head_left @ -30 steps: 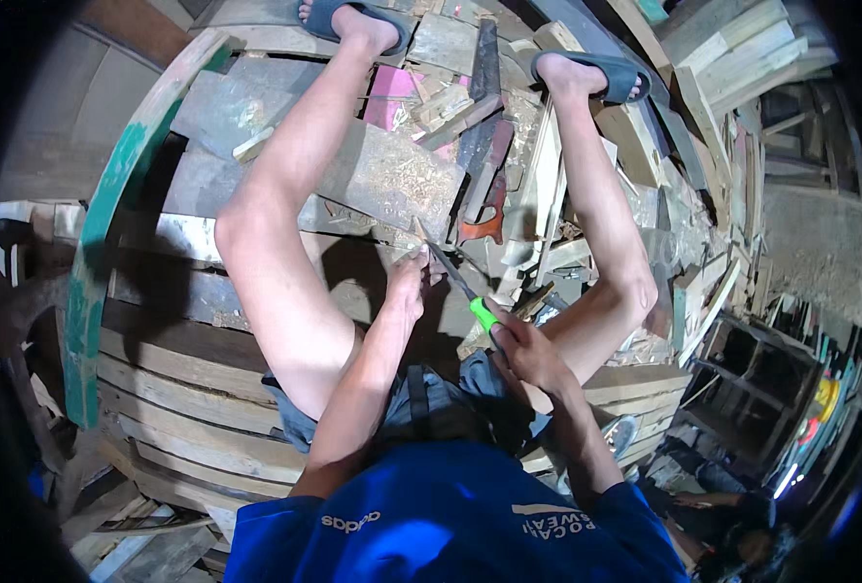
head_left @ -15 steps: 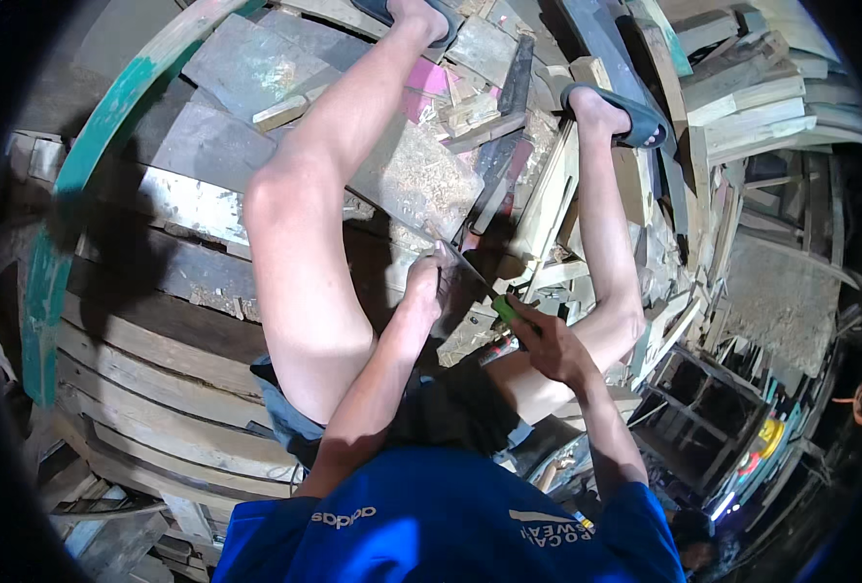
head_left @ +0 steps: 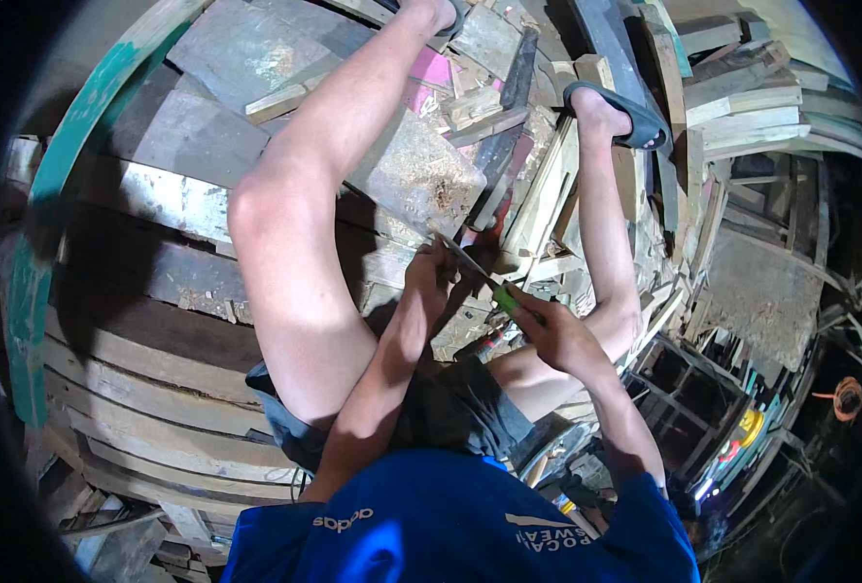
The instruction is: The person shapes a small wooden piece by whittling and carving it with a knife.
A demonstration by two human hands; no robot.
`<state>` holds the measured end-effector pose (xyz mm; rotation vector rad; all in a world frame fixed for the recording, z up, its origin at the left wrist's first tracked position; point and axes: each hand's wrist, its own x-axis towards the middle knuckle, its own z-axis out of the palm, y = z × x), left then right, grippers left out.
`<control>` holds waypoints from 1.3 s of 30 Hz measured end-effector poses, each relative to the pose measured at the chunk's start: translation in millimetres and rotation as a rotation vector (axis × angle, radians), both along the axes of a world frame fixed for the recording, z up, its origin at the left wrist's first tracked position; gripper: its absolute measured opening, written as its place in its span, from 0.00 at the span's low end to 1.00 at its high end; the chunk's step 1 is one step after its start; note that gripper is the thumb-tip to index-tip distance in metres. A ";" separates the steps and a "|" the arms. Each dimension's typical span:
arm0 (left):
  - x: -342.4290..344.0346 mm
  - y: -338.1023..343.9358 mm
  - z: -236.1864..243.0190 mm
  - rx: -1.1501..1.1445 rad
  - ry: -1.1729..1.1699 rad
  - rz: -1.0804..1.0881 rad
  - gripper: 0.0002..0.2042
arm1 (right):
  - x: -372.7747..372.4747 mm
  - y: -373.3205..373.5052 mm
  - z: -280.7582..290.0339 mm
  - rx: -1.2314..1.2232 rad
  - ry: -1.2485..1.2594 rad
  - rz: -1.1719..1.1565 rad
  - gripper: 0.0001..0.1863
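Note:
My right hand is closed round the green handle of a tool with a long, narrow grey metal blade. The blade slants up and left from the handle, between my knees. By its far end my left hand is closed, fingers curled in shadow. Whether those fingers grip the blade's tip or some small piece beside it I cannot make out. Just beyond the fingertips lies a worn board strewn with sawdust.
Pale wood strips and offcuts lie between my feet. A curved green-painted plank rises at the left, by stacked planks. More timber is piled far right. An orange coil sits at the right edge.
My left hand has turned and shifted slightly, its fingers now darker in shadow. My right hand with the green-handled tool has moved a little. The whole view has shifted slightly.

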<state>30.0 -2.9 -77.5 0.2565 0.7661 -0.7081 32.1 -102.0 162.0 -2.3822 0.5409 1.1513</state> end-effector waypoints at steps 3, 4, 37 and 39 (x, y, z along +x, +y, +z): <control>7.6 -5.9 10.8 0.030 0.166 -0.032 0.07 | 18.1 7.6 -1.6 -0.079 0.073 0.003 0.22; 6.7 -3.6 11.6 0.026 0.239 -0.009 0.07 | 20.3 10.7 -3.2 -0.102 0.112 0.014 0.22; 0.9 3.5 -3.1 0.345 -0.039 -0.320 0.14 | -25.9 33.1 -40.6 -0.053 -0.150 -0.143 0.21; 1.8 0.9 5.2 0.349 -0.099 -0.345 0.14 | -38.4 25.4 -44.7 0.020 -0.288 -0.169 0.20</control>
